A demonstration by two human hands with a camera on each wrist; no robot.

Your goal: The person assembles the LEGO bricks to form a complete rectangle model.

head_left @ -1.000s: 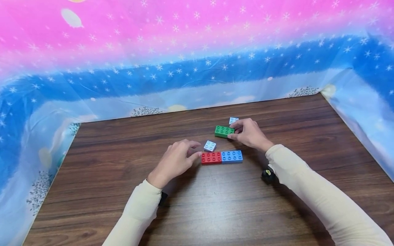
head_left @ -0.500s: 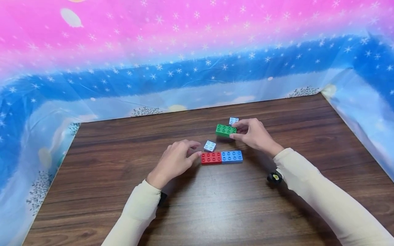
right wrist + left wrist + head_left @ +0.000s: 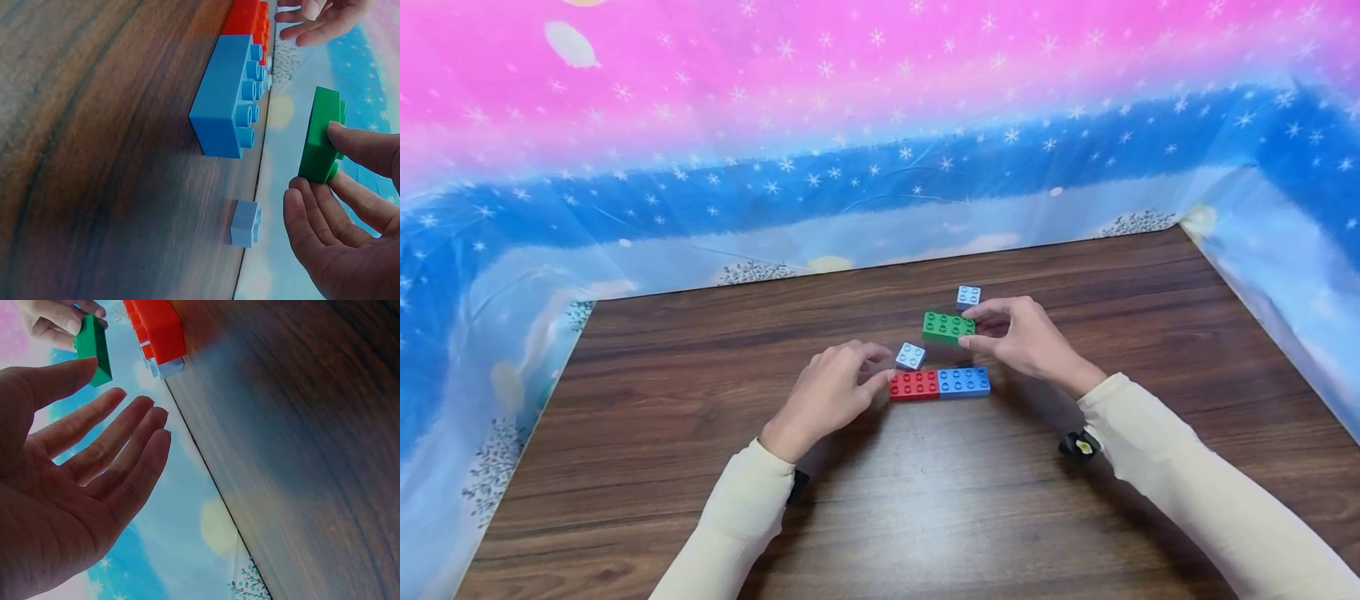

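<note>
My right hand (image 3: 1033, 343) pinches the right end of a green toy building brick (image 3: 942, 327) between thumb and fingers. In the right wrist view the green brick (image 3: 320, 134) is held up off the table. A red brick (image 3: 914, 385) and a blue brick (image 3: 964, 382) lie end to end in a row on the table, studs up. Just left of this row is my left hand (image 3: 823, 396), its thumb tip right at the red brick's end. The left wrist view shows those fingers (image 3: 134, 450) loosely extended, holding nothing.
Behind the red brick sits a small light-blue square brick (image 3: 911, 356), slightly turned. Another light-blue square brick (image 3: 968, 296) lies farther back, beyond the green one. The brown wooden table (image 3: 700, 350) ends at a pink and blue snowflake cloth (image 3: 820, 150).
The green brick rose a little off the table, then came slightly nearer with my right hand, whose forearm shifted right. More of the far light-blue brick shows. My left hand stayed put.
</note>
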